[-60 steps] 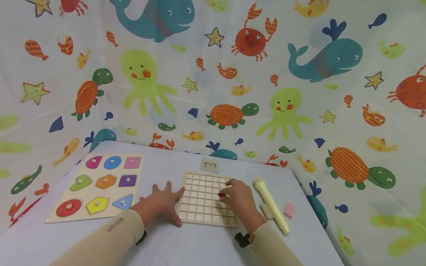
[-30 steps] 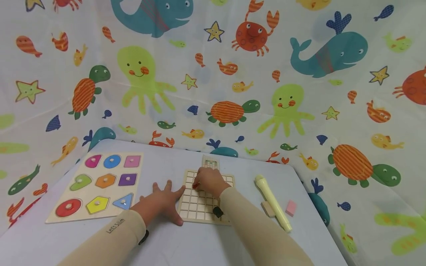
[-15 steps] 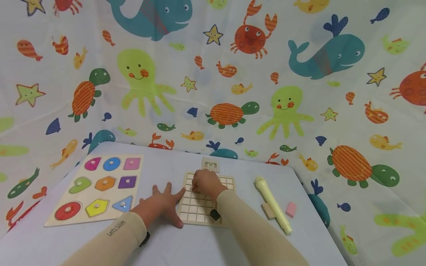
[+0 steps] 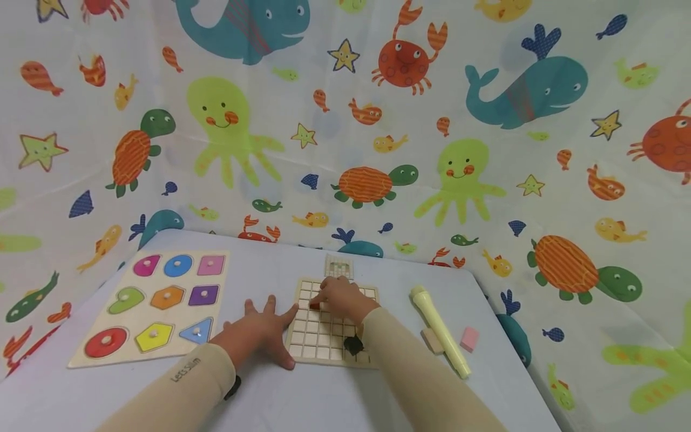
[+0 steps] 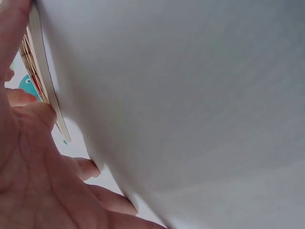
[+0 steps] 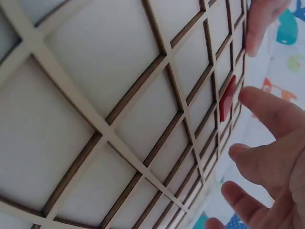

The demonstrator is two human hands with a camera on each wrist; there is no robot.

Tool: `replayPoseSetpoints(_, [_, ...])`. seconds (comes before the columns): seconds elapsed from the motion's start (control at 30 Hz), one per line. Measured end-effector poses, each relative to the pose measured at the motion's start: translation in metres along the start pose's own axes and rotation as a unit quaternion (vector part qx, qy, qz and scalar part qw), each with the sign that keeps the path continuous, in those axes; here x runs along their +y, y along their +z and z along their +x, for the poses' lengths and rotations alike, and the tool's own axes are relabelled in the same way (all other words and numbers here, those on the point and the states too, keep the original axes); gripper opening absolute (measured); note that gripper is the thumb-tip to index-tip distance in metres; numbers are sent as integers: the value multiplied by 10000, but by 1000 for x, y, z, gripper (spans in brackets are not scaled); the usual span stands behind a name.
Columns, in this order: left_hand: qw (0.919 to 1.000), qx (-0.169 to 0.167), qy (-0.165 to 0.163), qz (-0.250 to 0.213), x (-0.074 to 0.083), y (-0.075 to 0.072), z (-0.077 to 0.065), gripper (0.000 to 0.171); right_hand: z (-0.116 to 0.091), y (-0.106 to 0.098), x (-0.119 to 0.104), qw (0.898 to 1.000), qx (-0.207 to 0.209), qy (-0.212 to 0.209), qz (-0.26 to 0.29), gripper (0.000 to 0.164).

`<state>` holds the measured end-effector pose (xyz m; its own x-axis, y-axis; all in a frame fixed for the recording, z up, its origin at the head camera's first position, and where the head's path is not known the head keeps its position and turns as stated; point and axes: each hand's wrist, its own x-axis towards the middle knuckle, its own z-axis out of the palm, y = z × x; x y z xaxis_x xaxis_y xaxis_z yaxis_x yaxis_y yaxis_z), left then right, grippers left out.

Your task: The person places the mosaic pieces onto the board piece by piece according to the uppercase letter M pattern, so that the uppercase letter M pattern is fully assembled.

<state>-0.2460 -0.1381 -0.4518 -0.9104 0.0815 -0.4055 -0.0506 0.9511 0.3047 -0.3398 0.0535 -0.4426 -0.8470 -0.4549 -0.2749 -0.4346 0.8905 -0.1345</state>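
Note:
A wooden grid board [image 4: 335, 363] lies on the table in the middle of the head view. My left hand [image 4: 263, 331] has its fingers spread, with fingertips at the board's left edge; in the left wrist view the board's side [image 5: 47, 78] runs beside that hand [image 5: 43, 176]. My right hand [image 4: 345, 299] is over the upper left of the grid, its index finger at a small red tile [image 4: 315, 306]. In the right wrist view the tile [image 6: 227, 99] sits tilted in a cell, and the right hand's fingers [image 6: 267, 107] are extended, not closed round it.
A puzzle board with coloured knobbed shapes [image 4: 224, 264] lies to the left. Behind the grid is a small patterned card [image 4: 339, 267]. To the right are a pale yellow tube-like stick [image 4: 441, 333], a wooden block [image 4: 432, 341] and a pink block [image 4: 469, 339]. A printed cloth hangs behind.
My right hand has carried the red tile from the grid's right side to its upper left. Its pinch has loosened and the tile now rests in the grid. My left hand stays put.

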Motion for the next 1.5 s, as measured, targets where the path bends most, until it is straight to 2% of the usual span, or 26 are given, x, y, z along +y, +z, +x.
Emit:
replayPoseSetpoints(0.27, [10000, 13, -26, 31, -2, 2, 1, 129, -8, 7, 1, 9985, 419, 334, -79, 45])
replayPoseSetpoints(0.6, [10000, 27, -23, 23, 0, 2, 2, 130, -16, 16, -5, 9965, 457, 420, -561, 39])
replayPoseSetpoints(0.7, [10000, 2, -40, -12, 1, 2, 1, 129, -21, 17, -8, 9943, 589, 420, -778, 40])
replayPoseSetpoints(0.8, [10000, -9, -9, -27, 2, 2, 0, 130, -30, 15, -12, 9922, 938, 638, -510, 44])
replayPoseSetpoints(0.93, [10000, 14, 4, 48, 1, 2, 2, 131, -48, 14, -16, 9838, 1425, 1006, 408, 65])
replayPoseSetpoints(1.03, [10000, 0, -18, 56, 1, 1, 4, 132, -62, 16, -16, 9749, 1576, 1164, 1053, 78])
replayPoseSetpoints(1.13, [10000, -12, -18, 4, 1, 1, 5, 132, -76, 21, -14, 9676, 1632, 1235, 1479, 87])
replayPoseSetpoints(1.33, [10000, 47, 30, 34, 0, 2, 9, 131, -98, 35, 1, 9635, 1720, 1330, 1562, 95])
replayPoseSetpoints(1.5, [9999, 57, 114, 43, -3, 4, 12, 133, -120, 40, 27, 9595, 1977, 1442, 1397, 94])
